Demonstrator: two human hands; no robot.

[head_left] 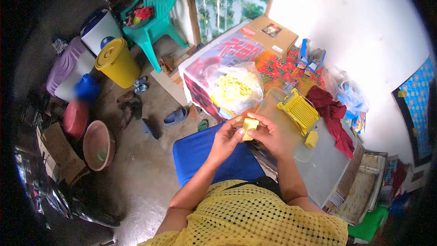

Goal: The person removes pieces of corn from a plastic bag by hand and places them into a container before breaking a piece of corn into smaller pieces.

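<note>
So the person in the yellow openwork top (268, 209) has a pale yellow block (250, 128) pinched between both hands, right over the near edge of the table. Left hand (225, 140) has thumb and fingertips pressed on one side of it, right hand (270, 137) is doing the same on the other. Can't tell from here if it's one piece or two, since the thumbs cover the middle. Just right of the fingers there's a yellow slicer with parallel slats (298, 111), with a smaller yellow chunk (311, 139) just beside its lower end. Past the fingertips sits a clear plastic bag (255, 78) full of little yellow pieces (233, 87). Maroon cloth (328, 114) is further right, beyond the slicer, and a blue seat (193, 152) is below the hands.
</note>
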